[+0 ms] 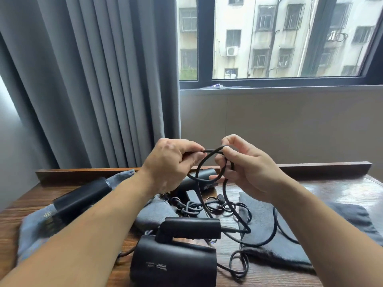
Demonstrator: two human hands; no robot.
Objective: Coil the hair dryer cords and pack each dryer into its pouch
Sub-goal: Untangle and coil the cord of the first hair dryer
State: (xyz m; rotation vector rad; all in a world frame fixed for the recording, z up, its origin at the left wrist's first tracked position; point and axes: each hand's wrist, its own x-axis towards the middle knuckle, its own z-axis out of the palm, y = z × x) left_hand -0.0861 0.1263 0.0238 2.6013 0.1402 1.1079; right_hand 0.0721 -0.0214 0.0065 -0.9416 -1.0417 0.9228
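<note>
My left hand (171,162) and my right hand (246,168) are raised above the table, both pinching a black cord (224,195) bent into a loop between them. The cord hangs down to the near black hair dryer (176,257), which lies with its handle folded over. A second black dryer (83,197) rests at the left on a blue-grey pouch (31,233). A third dryer (204,179) lies behind my hands, partly hidden. A dark grey pouch (275,241) lies flat at the right, with loose cord across it.
The wooden table (342,189) has a raised back edge (323,165). A tangle of cords and plugs (192,206) lies in the middle, beside another grey pouch (153,214). Grey curtains (93,79) hang behind at the left, a window (286,38) at the right.
</note>
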